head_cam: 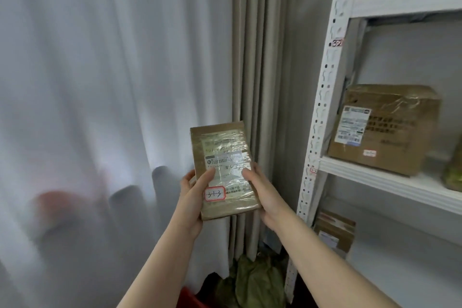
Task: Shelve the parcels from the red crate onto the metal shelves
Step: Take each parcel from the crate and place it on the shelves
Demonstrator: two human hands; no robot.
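Here, parcel (pixel 221 150) upright, fingers (pixel 250 175) gripping both edges

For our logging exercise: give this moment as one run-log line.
left hand grips small taped parcel | right hand grips it | metal shelf holds cardboard box | status: not yet shelved

Left hand (pixel 192 204) and right hand (pixel 263 195) raised, fingers (pixel 208 177) curled.

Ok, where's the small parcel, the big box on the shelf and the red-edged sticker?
small parcel (pixel 225 150): head view, on its taped label.
big box (pixel 390 132): head view, its brown front.
red-edged sticker (pixel 215 194): head view, on its white middle.
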